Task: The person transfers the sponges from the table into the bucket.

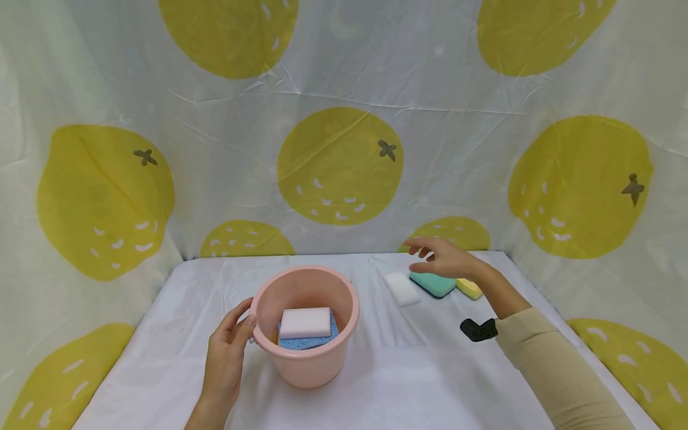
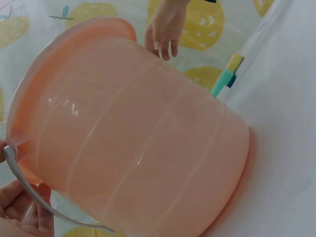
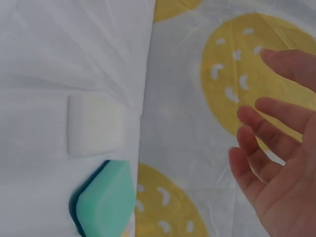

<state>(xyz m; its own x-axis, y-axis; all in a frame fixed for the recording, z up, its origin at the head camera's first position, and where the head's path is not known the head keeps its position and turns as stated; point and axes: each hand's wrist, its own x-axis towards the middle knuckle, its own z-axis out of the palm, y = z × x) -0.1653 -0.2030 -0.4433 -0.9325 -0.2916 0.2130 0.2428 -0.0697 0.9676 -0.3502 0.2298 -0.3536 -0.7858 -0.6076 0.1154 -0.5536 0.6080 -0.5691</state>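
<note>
Left hand is wrapped lightly around the side of the pink bucket, fingers curled against the wall just under the rim, thumb up near the lip. From the left wrist view the grey bail handle runs right past those fingers, so it's more a steadying hold than a proper clamp.

Right hand holds nothing: fingers spread and relaxed, hovering just above the teal sponge, not touching it as far as I can tell. Just to the bucket side of that hand lies a white sponge on the cloth; on the far side, poking out from under the wrist, is a yellow sponge. Inside the bucket, right beside the left hand's fingers, a white block sits on top of a blue sponge.

What could go sideways, imo: the bucket is light plastic held one-handed on a slick white sheet, so a firm nudge could slide or tip it. The three sponges sit tight together too, so a sloppy reach could knock a neighbour or bunch the sheet. There's also a black strap near the right forearm that could snag.
</note>
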